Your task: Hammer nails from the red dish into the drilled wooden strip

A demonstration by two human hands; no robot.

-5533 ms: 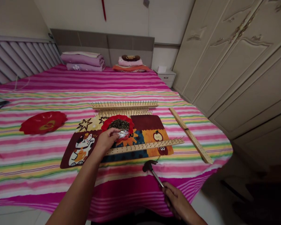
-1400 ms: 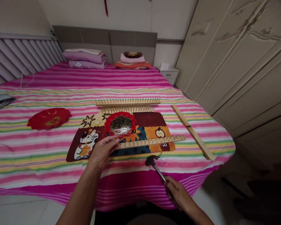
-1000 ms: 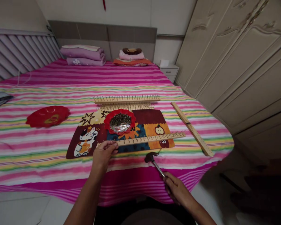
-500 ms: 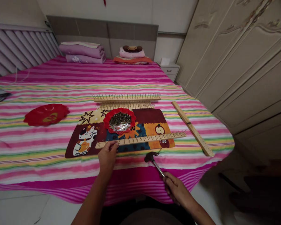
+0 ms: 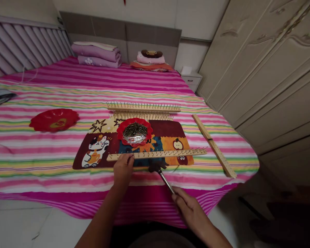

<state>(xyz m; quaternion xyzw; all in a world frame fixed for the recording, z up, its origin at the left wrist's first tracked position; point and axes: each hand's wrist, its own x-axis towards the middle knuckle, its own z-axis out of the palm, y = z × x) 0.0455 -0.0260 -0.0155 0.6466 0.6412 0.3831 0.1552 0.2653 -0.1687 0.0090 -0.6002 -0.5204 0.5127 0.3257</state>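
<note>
My left hand (image 5: 123, 168) is pinched at the near wooden strip (image 5: 170, 153), which carries a row of upright nails and lies across a patchwork mat (image 5: 167, 129). What the fingertips hold is too small to make out. My right hand (image 5: 188, 208) grips the handle of a small hammer (image 5: 158, 169), whose dark head hovers just below the strip, close to my left fingers. A red dish (image 5: 134, 132) heaped with metal nails sits on the mat just behind the strip.
Two more nailed strips (image 5: 143, 107) lie behind the mat. A bare wooden strip (image 5: 213, 146) lies diagonally at the right bed edge. An empty red dish (image 5: 54, 119) sits at left. Folded bedding (image 5: 98, 54) is by the headboard; wardrobe doors (image 5: 268, 62) stand at right.
My left hand left the nail dish and came down to the near strip. The hammer swung left and forward, its head now close to my left fingers.
</note>
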